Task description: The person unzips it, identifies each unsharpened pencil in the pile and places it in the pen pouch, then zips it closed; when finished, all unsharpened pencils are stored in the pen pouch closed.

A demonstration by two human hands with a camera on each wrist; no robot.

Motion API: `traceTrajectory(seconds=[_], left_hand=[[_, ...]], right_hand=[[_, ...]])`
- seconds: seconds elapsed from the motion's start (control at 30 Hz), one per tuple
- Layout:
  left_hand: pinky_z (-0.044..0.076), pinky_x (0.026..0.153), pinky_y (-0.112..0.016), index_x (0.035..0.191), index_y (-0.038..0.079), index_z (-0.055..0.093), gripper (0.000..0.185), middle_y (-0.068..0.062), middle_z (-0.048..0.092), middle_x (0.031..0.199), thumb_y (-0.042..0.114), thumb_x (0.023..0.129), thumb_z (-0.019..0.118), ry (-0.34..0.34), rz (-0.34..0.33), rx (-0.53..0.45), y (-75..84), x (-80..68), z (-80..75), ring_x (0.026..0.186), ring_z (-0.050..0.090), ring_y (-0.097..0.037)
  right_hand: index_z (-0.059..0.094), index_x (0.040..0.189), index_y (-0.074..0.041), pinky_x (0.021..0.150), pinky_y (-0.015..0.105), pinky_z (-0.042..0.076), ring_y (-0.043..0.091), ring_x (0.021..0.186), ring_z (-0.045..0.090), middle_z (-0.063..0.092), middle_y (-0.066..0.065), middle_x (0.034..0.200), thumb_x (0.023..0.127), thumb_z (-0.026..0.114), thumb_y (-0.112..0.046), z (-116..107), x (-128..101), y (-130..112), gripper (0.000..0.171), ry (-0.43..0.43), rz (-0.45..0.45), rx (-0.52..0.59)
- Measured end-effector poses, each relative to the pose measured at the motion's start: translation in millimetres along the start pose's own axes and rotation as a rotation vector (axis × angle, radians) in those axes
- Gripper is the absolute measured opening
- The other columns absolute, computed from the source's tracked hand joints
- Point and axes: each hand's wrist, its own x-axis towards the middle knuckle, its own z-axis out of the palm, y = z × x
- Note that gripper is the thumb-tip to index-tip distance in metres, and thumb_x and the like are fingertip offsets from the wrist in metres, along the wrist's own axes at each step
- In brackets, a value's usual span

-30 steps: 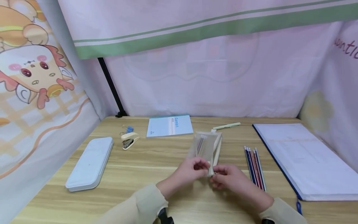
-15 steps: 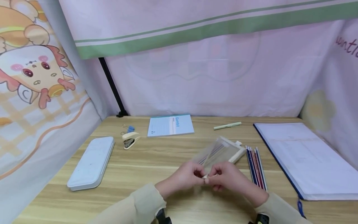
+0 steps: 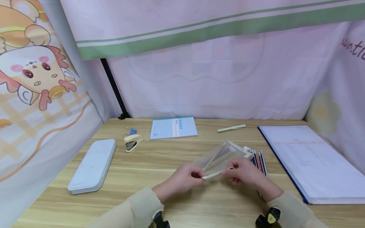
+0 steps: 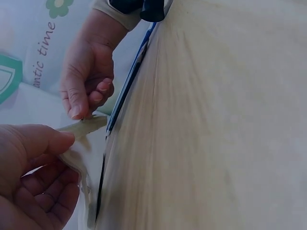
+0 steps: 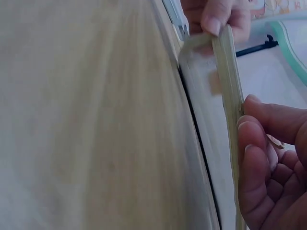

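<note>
A translucent zip pencil pouch point(image 3: 217, 159) with a cream zip edge lies slanted between the hands in the head view. Several thin sticks, apparently pencils, show through it. My left hand point(image 3: 186, 178) pinches the near left end of the zip edge point(image 5: 227, 67) between thumb and fingers. Farther right along that edge, my right hand point(image 3: 246, 173) pinches the small zip pull between thumb and forefinger. In the right wrist view the right hand point(image 5: 278, 163) has its other fingers curled below the zip. The zip looks closed between the two hands.
Several pencils point(image 3: 261, 161) lie just right of the pouch, partly covered by the right hand. A document folder point(image 3: 310, 164) is at right. A pen point(image 3: 231, 128), a notebook point(image 3: 174, 128), a stapler point(image 3: 132, 142), blue binder clip point(image 3: 132, 131) and white case point(image 3: 92, 166) lie around.
The pouch has swung from upright to slanting right. My right hand first came to the left hand at the zip's end, then slid right along the edge; the left hand stayed at that end.
</note>
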Motion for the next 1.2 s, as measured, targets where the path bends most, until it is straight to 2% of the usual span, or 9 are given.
traceTrajectory(seconds=[0.17,0.3,0.47,0.63,0.73,0.83,0.93,1.07,1.2], left_hand=[[0.04,0.056,-0.02,0.077,0.008,0.069,0.006,0.004,0.057,0.071,0.011,0.076,0.073,0.024,-0.005,-0.05,-6.0,-4.4,-7.6,0.066,0.047,-0.01],[0.039,0.055,-0.018,0.078,0.003,0.067,0.006,0.003,0.056,0.071,0.006,0.076,0.072,0.027,0.012,-0.088,-8.3,-6.7,-11.1,0.065,0.046,-0.009],[0.04,0.056,-0.019,0.078,0.003,0.064,0.004,0.002,0.054,0.073,0.003,0.076,0.068,0.042,0.014,-0.153,-8.3,-7.1,-12.8,0.067,0.046,-0.011],[0.042,0.061,-0.022,0.078,0.007,0.062,0.005,0.001,0.053,0.076,0.004,0.078,0.066,0.114,-0.01,-0.199,-14.4,-9.5,-18.0,0.071,0.047,-0.014],[0.042,0.063,-0.024,0.081,0.009,0.061,0.006,0.0,0.053,0.078,0.006,0.08,0.066,0.154,-0.045,-0.216,-20.1,-13.1,-24.9,0.075,0.047,-0.015],[0.042,0.066,-0.027,0.083,0.01,0.061,0.005,-0.002,0.053,0.081,0.008,0.081,0.065,0.162,-0.07,-0.205,-25.6,-15.7,-32.3,0.078,0.047,-0.017],[0.041,0.068,-0.029,0.083,0.011,0.06,0.006,-0.003,0.053,0.083,0.009,0.081,0.065,0.163,-0.092,-0.179,-31.0,-17.8,-38.7,0.079,0.047,-0.018],[0.04,0.066,-0.028,0.081,0.009,0.058,0.006,-0.003,0.053,0.081,0.006,0.08,0.064,0.176,-0.078,-0.144,-35.4,-20.4,-44.4,0.077,0.047,-0.018],[0.039,0.063,-0.025,0.079,0.007,0.059,0.006,-0.002,0.052,0.078,0.003,0.078,0.064,0.195,-0.033,-0.126,-38.3,-21.9,-45.2,0.073,0.046,-0.016]], right_hand=[[0.057,0.072,-0.002,0.048,0.028,0.049,0.012,0.052,0.053,0.055,0.001,0.059,0.08,0.072,-0.022,-11,4,5,0.026,0.046,0.011,-0.017],[0.056,0.071,-0.003,0.047,0.027,0.047,0.012,0.052,0.052,0.055,0.001,0.058,0.079,0.073,-0.025,-15,5,5,0.029,0.038,0.011,-0.034],[0.056,0.072,-0.003,0.047,0.029,0.045,0.013,0.052,0.05,0.055,0.002,0.058,0.078,0.073,-0.028,-17,7,5,0.031,0.045,-0.012,-0.063],[0.057,0.072,-0.002,0.047,0.027,0.044,0.013,0.052,0.05,0.053,0.0,0.057,0.078,0.073,-0.023,-24,9,11,0.027,0.151,-0.008,-0.078],[0.058,0.075,0.001,0.048,0.026,0.045,0.011,0.052,0.05,0.052,-0.001,0.058,0.079,0.072,-0.018,-32,10,20,0.023,0.205,0.007,-0.03],[0.058,0.077,0.002,0.048,0.025,0.045,0.009,0.052,0.049,0.051,-0.001,0.058,0.081,0.069,-0.015,-39,9,27,0.021,0.202,0.015,0.029],[0.057,0.077,0.001,0.049,0.025,0.044,0.009,0.053,0.049,0.05,-0.002,0.058,0.083,0.066,-0.013,-46,5,31,0.019,0.195,0.036,0.031],[0.055,0.073,-0.002,0.048,0.026,0.043,0.011,0.052,0.047,0.049,-0.002,0.057,0.083,0.066,-0.017,-52,0,32,0.021,0.179,0.058,-0.035],[0.051,0.072,-0.002,0.047,0.025,0.042,0.01,0.051,0.045,0.047,-0.001,0.058,0.083,0.065,-0.017,-53,0,33,0.024,0.152,0.026,-0.025]])
